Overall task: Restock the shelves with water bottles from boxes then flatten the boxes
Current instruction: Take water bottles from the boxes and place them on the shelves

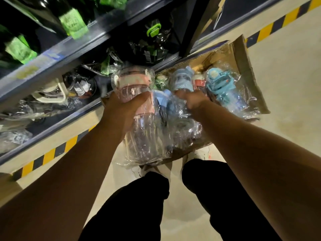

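Observation:
My left hand [123, 110] grips a clear water bottle with a pink lid and band [137, 94], wrapped in a plastic bag, lifted above the left end of an open cardboard box [250, 73] on the floor. My right hand [191, 100] reaches into the box, its fingers curled round a bagged bottle with a light blue lid [182, 80]. Another bagged blue bottle [224, 86] lies at the box's right side. A bottle with a red band [198, 81] sits between the two blue ones. The lowest shelf [52, 101] holds several bagged bottles.
Upper shelves carry dark bottles with green labels [73, 23]. A green-lidded bottle [152, 42] stands on the low shelf behind the box. Yellow and black hazard tape [52, 153] runs along the shelf base. My legs in black trousers [173, 197] stand at the box's near edge.

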